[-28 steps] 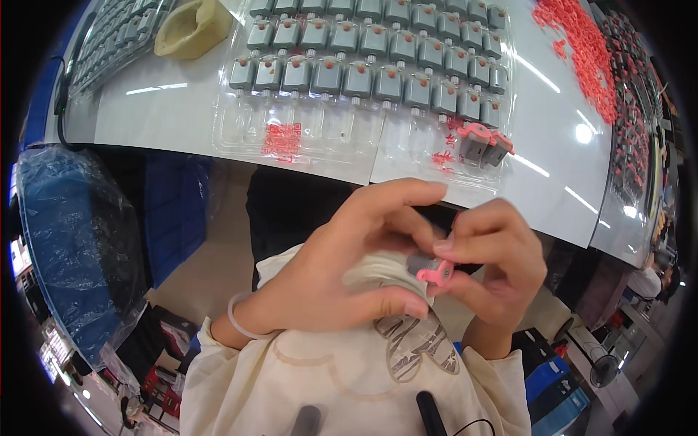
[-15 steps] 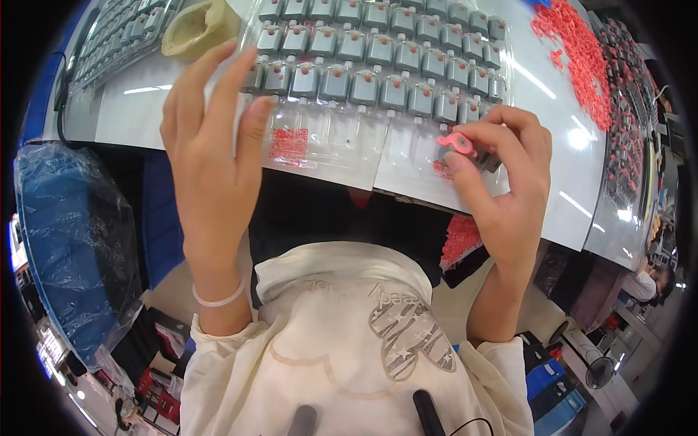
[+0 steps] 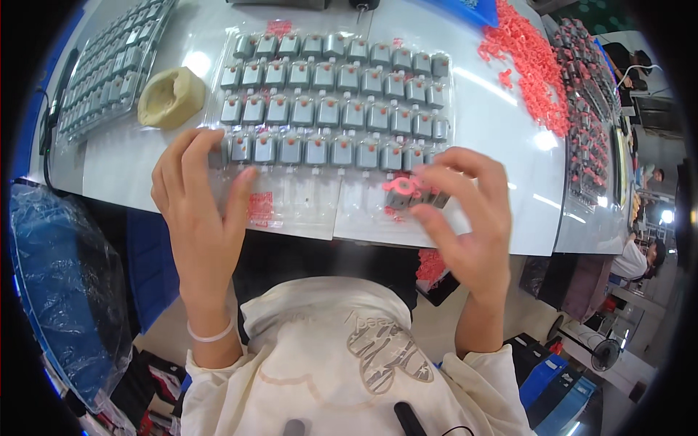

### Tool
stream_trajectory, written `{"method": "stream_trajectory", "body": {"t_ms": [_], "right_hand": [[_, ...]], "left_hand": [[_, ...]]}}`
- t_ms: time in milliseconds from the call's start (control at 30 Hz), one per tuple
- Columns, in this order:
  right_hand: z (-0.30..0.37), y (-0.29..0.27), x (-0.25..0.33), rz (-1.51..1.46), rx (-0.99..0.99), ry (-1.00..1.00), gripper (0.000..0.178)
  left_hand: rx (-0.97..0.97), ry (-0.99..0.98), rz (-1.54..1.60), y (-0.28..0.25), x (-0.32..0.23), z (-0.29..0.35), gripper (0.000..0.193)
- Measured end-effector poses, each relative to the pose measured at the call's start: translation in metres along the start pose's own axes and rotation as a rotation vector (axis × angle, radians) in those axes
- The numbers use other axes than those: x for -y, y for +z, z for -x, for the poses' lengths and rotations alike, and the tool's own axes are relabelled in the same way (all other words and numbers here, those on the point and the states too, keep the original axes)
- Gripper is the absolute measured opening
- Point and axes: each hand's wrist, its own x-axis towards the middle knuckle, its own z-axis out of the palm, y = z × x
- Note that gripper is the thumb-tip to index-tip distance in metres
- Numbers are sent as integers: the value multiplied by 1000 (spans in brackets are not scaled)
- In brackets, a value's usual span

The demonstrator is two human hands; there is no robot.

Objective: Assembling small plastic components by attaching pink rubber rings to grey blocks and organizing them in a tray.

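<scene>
A clear plastic tray (image 3: pixel 313 190) holds rows of small silver-grey motors (image 3: pixel 316 152), most with an orange-red dot on the casing. My left hand (image 3: pixel 200 218) is open at the tray's left edge. Its fingertips are beside the leftmost motor of the nearest full row, partly hiding it, with the thumb apart. At the tray's near right corner, a pink plastic piece with a round ring (image 3: pixel 402 186) rests on a grey motor. My right hand (image 3: pixel 476 225) is just right of this piece, thumb and fingers spread around a gap. Those fingers partly cover other grey parts there.
A pale yellow hollow block (image 3: pixel 171 98) stands left of the tray. Beyond it is another motor-filled tray (image 3: pixel 116 73). Loose pink pieces (image 3: pixel 527 65) are heaped at the far right, beside trays of motors with pink parts (image 3: pixel 585 109). A blue bin (image 3: pixel 472 9) is at the back.
My right fingers have opened away from the pink piece they were pinching, which now rests on the motor. The whole view has shifted, showing more of the table's far side.
</scene>
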Motion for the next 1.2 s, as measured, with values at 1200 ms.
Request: {"method": "stream_trajectory", "body": {"t_ms": [1200], "right_hand": [[22, -6, 41, -1086, -60, 332, 13]], "left_hand": [[549, -581, 1929, -2, -71, 48, 33]]}}
